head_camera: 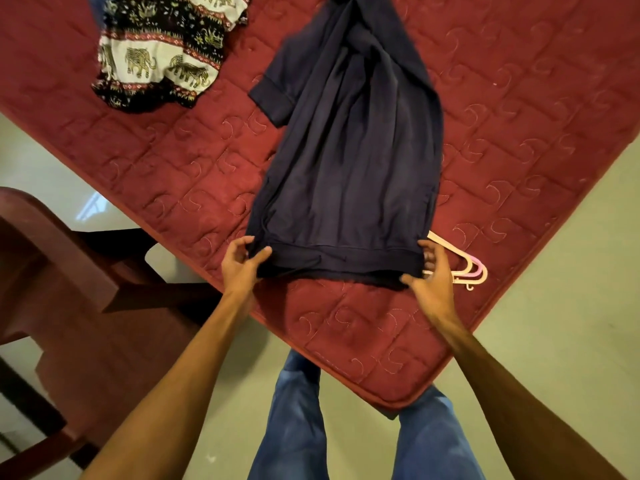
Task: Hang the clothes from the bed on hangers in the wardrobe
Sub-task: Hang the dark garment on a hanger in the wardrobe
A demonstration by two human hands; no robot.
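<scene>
Head view: a dark red quilted mattress (519, 98) fills most of the frame, set at a slant, one rounded corner pointing toward the person's legs in blue jeans (294, 427). Its cover is stitched in squares with a curled motif in each. A pale floor (571, 271) shows on both sides of that corner. At the left stands a piece of dark reddish-brown wooden furniture (52, 271), partly over the floor and close to the mattress edge; what it is cannot be told.

A navy garment (349, 161) lies lengthwise on the mattress, hem toward the person and its upper end blurred at the top edge of the frame. One short cuffed sleeve sticks out to the left. The left hand (240, 263) pinches the hem's left corner, thumb on top and fingers curled beneath. The right hand (433, 275) grips the right corner, thumb on the hem and fingers curved round its edge.

Just beside the right hand, a few pale and pink plastic hangers (474, 268) lie stacked on the mattress near its edge, partly hidden by the fingers. Well apart, at the upper left, an elephant-print garment (162, 53) in black, white and red lies crumpled on the mattress.
</scene>
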